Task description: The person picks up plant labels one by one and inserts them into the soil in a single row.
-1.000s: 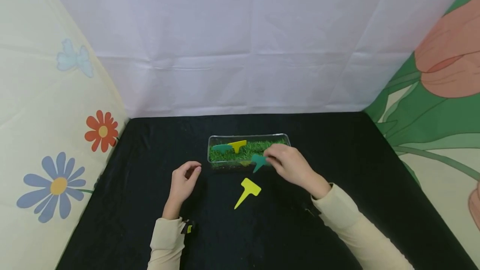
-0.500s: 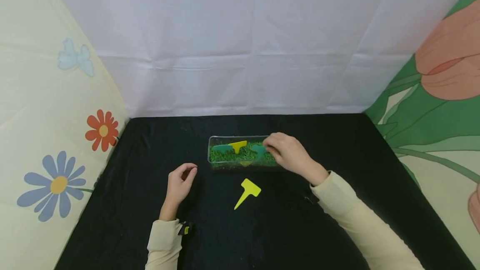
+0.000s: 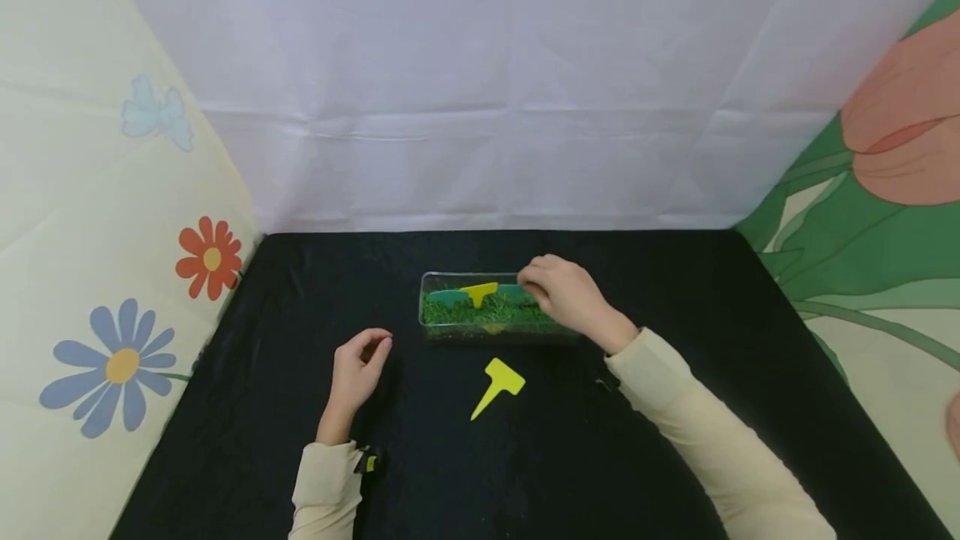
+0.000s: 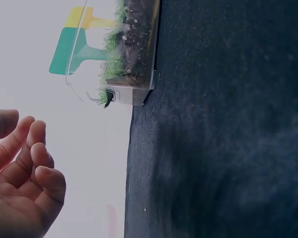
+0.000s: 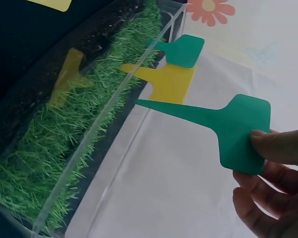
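Observation:
My right hand (image 3: 562,297) pinches a green T-shaped plant label (image 5: 243,131) by its wide head, thumb on one face. Its pointed stem reaches toward the grass (image 5: 84,114) in a clear plastic box (image 3: 498,325); whether the tip touches cannot be told. A second green label (image 3: 448,297) and a yellow label (image 3: 478,293) stand upright in the grass to the left. Another yellow label (image 5: 68,79) shows through the box's near wall. My left hand (image 3: 358,369) hovers left of the box, fingers loosely curled, holding nothing.
One more yellow plant label (image 3: 498,383) lies on the black cloth (image 3: 450,473) in front of the box. Dark soil (image 4: 136,39) fills the box below the grass. A white backdrop (image 3: 465,107) hangs behind, with flower-printed sheets at both sides.
The green label in my right hand has gone from the box's near side up over the grass, toward the back. My left hand has drifted slightly left and stays empty.

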`<state>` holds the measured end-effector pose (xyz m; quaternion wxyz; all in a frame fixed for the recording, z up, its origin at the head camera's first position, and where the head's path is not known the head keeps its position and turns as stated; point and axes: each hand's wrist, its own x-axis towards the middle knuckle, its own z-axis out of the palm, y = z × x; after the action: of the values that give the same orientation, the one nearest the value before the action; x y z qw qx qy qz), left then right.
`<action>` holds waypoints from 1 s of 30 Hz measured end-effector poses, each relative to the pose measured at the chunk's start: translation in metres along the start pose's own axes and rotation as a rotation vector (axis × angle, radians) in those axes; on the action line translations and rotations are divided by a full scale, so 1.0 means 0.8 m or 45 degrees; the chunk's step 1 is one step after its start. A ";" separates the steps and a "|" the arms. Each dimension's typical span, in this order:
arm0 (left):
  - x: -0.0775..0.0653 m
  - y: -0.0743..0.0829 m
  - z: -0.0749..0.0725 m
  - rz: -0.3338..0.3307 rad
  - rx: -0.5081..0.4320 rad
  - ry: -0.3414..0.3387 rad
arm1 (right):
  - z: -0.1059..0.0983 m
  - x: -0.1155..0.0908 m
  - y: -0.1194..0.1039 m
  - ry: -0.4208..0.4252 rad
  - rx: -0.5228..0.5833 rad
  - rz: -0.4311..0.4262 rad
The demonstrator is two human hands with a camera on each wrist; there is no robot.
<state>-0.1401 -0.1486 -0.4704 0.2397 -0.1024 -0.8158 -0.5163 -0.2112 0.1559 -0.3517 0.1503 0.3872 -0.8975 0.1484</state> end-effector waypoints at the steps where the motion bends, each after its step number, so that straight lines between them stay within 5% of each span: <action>1: 0.000 -0.001 0.000 0.003 -0.001 0.000 | 0.002 0.001 0.001 0.001 -0.001 0.002; 22: -0.003 -0.004 0.005 -0.028 0.099 0.016 | 0.031 0.014 0.011 -0.059 0.011 0.081; 30: -0.007 -0.007 0.000 -0.035 0.047 -0.014 | 0.039 0.014 0.013 -0.049 0.028 0.084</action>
<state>-0.1377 -0.1503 -0.4773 0.2299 -0.0897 -0.8278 -0.5039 -0.2313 0.1438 -0.3772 0.1238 0.3617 -0.9108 0.1556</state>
